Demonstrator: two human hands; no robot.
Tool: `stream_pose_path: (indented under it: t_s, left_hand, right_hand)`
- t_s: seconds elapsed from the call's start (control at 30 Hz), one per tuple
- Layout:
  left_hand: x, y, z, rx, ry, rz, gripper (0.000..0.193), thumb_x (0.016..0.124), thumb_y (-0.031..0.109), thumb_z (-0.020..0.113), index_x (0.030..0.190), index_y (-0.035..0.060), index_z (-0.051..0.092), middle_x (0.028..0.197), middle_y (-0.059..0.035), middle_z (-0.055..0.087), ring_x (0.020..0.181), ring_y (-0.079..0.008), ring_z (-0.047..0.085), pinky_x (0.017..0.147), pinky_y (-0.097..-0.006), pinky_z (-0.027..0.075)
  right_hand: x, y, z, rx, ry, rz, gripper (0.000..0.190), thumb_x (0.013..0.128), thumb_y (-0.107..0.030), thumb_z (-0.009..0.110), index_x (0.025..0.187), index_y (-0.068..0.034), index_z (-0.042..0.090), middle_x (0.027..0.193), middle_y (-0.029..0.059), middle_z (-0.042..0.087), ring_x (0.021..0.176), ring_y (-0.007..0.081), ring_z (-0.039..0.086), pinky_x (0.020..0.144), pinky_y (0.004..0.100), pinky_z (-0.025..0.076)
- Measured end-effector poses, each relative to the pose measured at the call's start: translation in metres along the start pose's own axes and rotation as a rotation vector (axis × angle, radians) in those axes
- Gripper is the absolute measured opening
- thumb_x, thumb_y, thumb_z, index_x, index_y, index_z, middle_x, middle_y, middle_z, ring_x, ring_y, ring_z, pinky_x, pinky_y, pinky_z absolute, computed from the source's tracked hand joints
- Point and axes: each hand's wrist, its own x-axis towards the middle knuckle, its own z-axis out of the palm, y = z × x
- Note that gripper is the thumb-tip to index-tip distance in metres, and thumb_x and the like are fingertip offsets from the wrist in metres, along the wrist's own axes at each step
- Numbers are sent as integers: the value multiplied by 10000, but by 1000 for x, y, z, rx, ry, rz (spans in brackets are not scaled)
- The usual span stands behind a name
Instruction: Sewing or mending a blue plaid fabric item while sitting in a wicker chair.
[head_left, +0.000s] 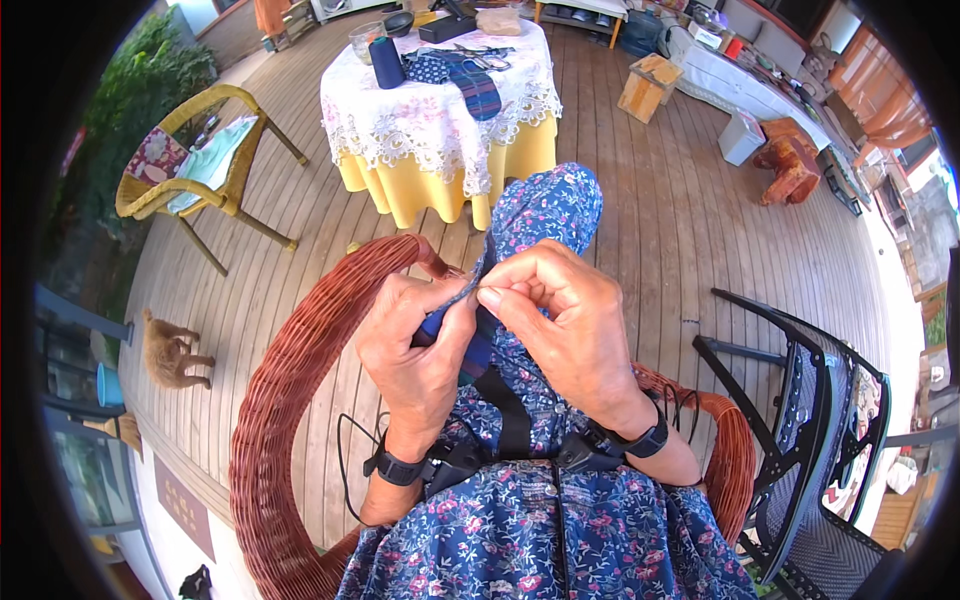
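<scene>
Both my hands meet in front of my lap at a piece of dark blue fabric (480, 352). My left hand (420, 337) pinches the fabric's edge between thumb and fingers. Close against it, my right hand (566, 322) has thumb and forefinger pressed together at the same edge; whether a needle or thread is between them is too small to tell. Part of the fabric, with plaid stripes, hangs below my hands. On the round table (442, 127) ahead stand a cone of dark thread (387, 63), a plaid cloth piece (476, 86) and scissors (491, 61).
A red-brown wicker armchair (281, 375) surrounds me. At left are a yellow wicker chair (240, 154) and a brown dog (171, 351) on the deck. A black folding chair (806, 420) stands at right, with a wooden stool (649, 84) farther off. Black cables hang near both wrists.
</scene>
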Motion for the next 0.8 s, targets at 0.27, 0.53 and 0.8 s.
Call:
stream_pose_path:
  t_s: [0.27,0.53,0.8]
  left_hand:
    - [2,3,-1,-192,-28,-193,176,726,-50,703,892,9,708,729,-54,607,683,-131,556,624,-246,445]
    - [1,-1,0,-102,-60,-109,172,723,-37,705,889,10,708,747,-59,611,692,-153,585,624,-272,463]
    - [6,5,-3,-192,-236,-273,137,743,-6,709,879,8,706,733,-38,579,690,-121,543,633,-250,431]
  right_hand:
    - [2,-2,-1,175,-35,172,125,835,-67,701,875,-3,601,795,36,615,685,74,579,612,233,486]
    - [11,-6,-7,-206,-65,-130,132,781,-40,705,898,-37,643,822,73,552,719,185,582,641,292,476]
    - [34,-1,-25,23,-311,39,98,871,-82,635,912,6,623,825,50,586,718,139,565,654,265,462]
